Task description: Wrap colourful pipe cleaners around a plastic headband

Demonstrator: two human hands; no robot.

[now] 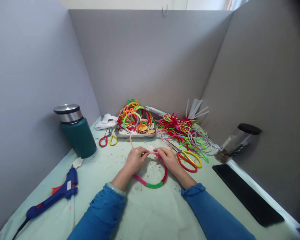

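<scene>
We are pinching a pale pink pipe cleaner [131,142] with our left hand [135,158], gripping a colourful ring [154,185] with our right hand [168,160], scissors [182,152] lying beside it.

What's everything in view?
curved strand: 1, multicoloured, centre
tray: 1, silver, back
loops: uncounted, multicoloured, on tray
strands: uncounted, multicoloured, back right
sticks: several, white, back right
scissors: 2, red-yellow, left and right
oddments: uncounted, white, back left
bottle: 1, teal, left
glue gun: 1, blue, left
canister: 1, clear, right
slab: 1, black, right
panels: 3, grey, background
clip: 1, silver, top
table: 1, green, below
left hand, right hand: 2, blue sleeves, centre
</scene>
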